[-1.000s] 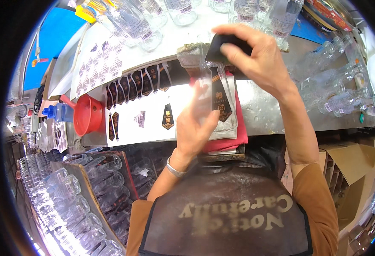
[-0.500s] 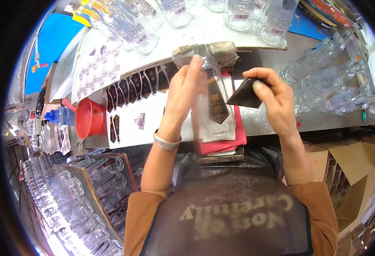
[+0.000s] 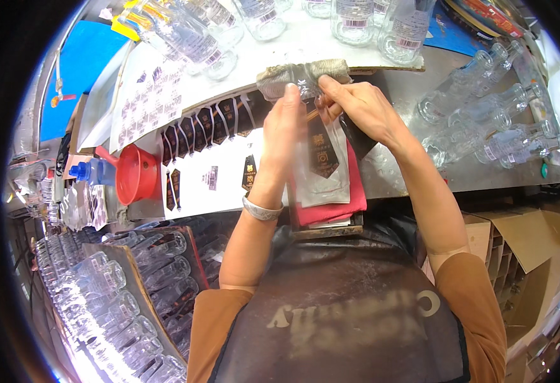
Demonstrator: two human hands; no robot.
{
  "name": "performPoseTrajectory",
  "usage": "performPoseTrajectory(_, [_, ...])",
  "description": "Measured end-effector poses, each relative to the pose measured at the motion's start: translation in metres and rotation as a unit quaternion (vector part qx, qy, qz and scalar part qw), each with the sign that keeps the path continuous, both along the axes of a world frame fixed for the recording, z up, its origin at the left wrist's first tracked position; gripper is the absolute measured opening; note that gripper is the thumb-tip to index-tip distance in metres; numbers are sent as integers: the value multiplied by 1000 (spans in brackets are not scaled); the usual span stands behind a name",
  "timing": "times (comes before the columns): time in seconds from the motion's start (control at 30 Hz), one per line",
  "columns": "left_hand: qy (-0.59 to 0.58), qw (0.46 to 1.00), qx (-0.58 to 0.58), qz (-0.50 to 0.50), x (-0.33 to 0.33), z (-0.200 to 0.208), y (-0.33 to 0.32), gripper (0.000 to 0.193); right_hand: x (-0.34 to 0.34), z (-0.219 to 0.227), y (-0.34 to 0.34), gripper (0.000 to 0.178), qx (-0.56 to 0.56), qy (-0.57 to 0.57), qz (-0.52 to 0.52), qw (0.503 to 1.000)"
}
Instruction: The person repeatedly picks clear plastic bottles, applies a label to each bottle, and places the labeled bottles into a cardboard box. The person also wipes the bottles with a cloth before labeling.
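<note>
A clear glass bottle [image 3: 339,175] lies in front of me on white and pink cloth, its upper part by a rolled grey cloth [image 3: 273,81]. On it is a black tie-shaped label [image 3: 322,153] with gold characters. My left hand [image 3: 279,131] is along the bottle's left side, fingers stretched upward; its inner edge is blurred. At the label's upper end, my right hand [image 3: 368,110] has thumb and forefinger bent down to the glass. A dark flat scraper-like piece [image 3: 358,142] sits under that palm, partly hidden by the fingers.
Several black labels [image 3: 206,127] lie on white sheets at the left, beside a red plastic scoop [image 3: 136,173]. Glass bottles [image 3: 407,32] stand at the back; more bottles [image 3: 503,137] lie on the right. Racked bottles [image 3: 108,306] are lower left, an open cardboard box [image 3: 529,233] lower right.
My right hand has moved left and up to the bottle, turning the dark piece under its palm. The left hand has shifted slightly right, staying beside the bottle.
</note>
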State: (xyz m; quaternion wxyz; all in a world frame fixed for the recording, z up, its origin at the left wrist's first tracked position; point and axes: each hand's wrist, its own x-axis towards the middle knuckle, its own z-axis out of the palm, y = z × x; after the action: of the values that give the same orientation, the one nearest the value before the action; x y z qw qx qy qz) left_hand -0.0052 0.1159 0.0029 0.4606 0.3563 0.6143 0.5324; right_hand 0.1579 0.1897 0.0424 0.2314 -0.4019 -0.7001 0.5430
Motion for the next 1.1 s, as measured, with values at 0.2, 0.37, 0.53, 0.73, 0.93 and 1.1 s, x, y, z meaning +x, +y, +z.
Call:
performPoseTrajectory(0.2, [68, 996, 65, 7, 17, 6, -5, 50, -9, 0, 0, 68, 12, -51, 25, 998])
performPoseTrajectory(0.37, [-67, 996, 60, 21, 20, 3, -5, 49, -7, 2, 0, 65, -45, 3, 43, 998])
performPoseTrajectory(0.53, [-157, 984, 73, 44, 25, -2, 0, 44, 1, -11, -1, 63, -113, 94, 36, 989])
performPoseTrajectory(0.73, [-6, 997, 76, -21, 10, -9, -7, 42, -1, -10, -3, 62, -36, 11, 53, 998])
performPoseTrajectory(0.93, [-125, 992, 20, -29, 4, -9, -6, 49, 14, -15, -11, 54, -114, 106, -19, 988])
performPoseTrajectory(1.1, [-158, 987, 25, 7, 4, 11, -29, 53, 37, 10, -18, 33, -37, 225, -91, 969])
